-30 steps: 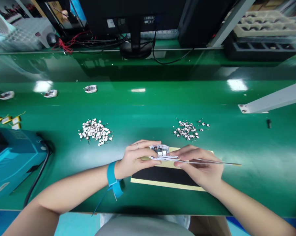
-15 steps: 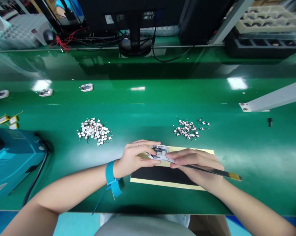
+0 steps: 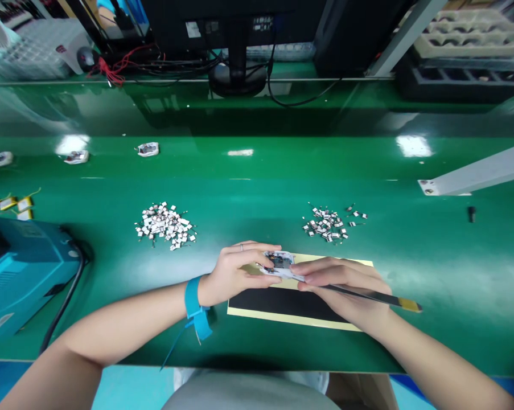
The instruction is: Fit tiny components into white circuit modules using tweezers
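A small white casing with electronics inside (image 3: 283,262) is held above a black pad with pale yellow edges (image 3: 278,304). My left hand (image 3: 235,270), with a blue strap at the wrist, grips the casing's left end between fingers and thumb. Metal tweezers with a yellow end (image 3: 367,294) lie in the closed fingers of my right hand (image 3: 350,287); their tip points left at the casing's lower right edge. The fingertips of my right hand are at the casing's right side, and whether they press on it is hard to tell.
Piles of small white parts lie at left (image 3: 165,225) and right (image 3: 327,224). Behind are a white casing (image 3: 148,149) and a monitor stand (image 3: 237,80). A blue machine (image 3: 26,279) and yellow-edged batteries (image 3: 25,203) are at left; a metal brace (image 3: 487,169) juts in from the right.
The view has shifted slightly. The casing is tilted a little differently, and its inside looks darker. Both hands keep nearly the same place and hold.
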Available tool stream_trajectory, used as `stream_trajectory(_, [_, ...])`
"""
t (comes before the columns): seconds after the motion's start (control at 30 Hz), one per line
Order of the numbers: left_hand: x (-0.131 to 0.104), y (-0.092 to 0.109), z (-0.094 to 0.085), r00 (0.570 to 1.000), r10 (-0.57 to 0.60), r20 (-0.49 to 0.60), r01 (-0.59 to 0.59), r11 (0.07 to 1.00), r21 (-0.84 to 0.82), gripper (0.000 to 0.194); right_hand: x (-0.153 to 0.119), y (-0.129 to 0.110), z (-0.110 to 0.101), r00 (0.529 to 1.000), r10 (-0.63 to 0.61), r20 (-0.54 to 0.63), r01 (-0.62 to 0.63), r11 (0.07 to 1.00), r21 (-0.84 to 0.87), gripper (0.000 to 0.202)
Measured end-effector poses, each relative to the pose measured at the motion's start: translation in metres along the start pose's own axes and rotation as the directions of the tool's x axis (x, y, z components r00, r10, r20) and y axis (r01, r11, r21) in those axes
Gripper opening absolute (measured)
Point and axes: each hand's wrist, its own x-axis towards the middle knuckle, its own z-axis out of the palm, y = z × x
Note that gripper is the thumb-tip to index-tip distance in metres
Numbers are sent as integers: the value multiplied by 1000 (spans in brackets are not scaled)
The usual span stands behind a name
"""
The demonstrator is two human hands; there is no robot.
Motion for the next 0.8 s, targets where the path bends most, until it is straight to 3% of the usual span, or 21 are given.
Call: stream_trajectory(0.8, [-2,-1,1,1000,23,-19,-23,1000,4,28,1,-2,4,998,8,-59,-7,1000,24,30])
